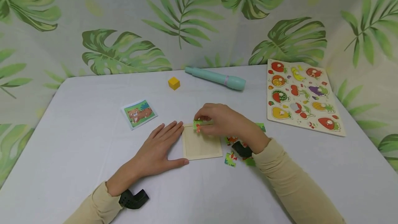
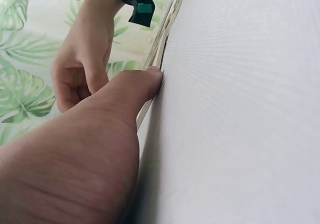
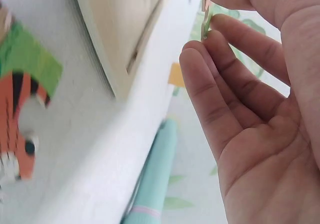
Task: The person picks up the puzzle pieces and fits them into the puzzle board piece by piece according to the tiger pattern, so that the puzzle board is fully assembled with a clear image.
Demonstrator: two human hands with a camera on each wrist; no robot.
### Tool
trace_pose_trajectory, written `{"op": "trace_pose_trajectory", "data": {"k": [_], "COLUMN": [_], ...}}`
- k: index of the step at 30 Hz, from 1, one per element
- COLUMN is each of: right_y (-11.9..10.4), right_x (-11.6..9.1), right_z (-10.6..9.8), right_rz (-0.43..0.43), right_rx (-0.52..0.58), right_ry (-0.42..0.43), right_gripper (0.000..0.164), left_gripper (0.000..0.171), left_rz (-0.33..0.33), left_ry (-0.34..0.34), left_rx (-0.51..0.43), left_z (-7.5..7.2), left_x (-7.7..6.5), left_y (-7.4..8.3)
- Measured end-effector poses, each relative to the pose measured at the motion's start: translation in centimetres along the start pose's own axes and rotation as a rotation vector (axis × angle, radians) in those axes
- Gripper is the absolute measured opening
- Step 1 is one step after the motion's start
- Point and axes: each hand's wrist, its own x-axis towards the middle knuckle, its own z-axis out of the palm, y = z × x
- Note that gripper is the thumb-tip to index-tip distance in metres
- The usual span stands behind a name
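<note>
A shallow square wooden puzzle tray (image 1: 202, 148) lies on the white table with its inside bare. Beside its left edge my left hand (image 1: 157, 153) rests flat with straight fingers, its fingertips at the upper left corner and its thumb at the lower left one. My right hand (image 1: 222, 119) pinches a small green and orange jigsaw piece (image 1: 197, 125) over the tray's far edge. In the right wrist view that piece (image 3: 206, 24) shows edge-on between thumb and fingers. Several loose jigsaw pieces (image 1: 230, 159) lie right of the tray, partly hidden under my right wrist.
A cat picture card (image 1: 139, 113) lies to the left. Farther back are a yellow cube (image 1: 174, 83) and a mint-green tube-shaped object (image 1: 214, 77). At the back right lies a fruit peg board (image 1: 303, 99). A leaf-patterned cloth (image 1: 124, 51) hangs behind the table.
</note>
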Motion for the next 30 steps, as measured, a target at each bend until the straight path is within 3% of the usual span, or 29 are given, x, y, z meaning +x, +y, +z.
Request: {"op": "trace_pose_trajectory", "data": {"k": [30], "right_y": [-1.2], "right_x": [1.6], "right_z": [2.4], "right_rz": [0.001], "right_rx": [-0.06], "right_ry": [-0.077], "right_gripper": [0.026], "left_gripper": [0.102], "left_rz": [-0.017], "left_ry": [-0.016], "left_rx": [-0.009], "left_z": [-0.1], "left_x": [0.0], "left_y": [0.1]}}
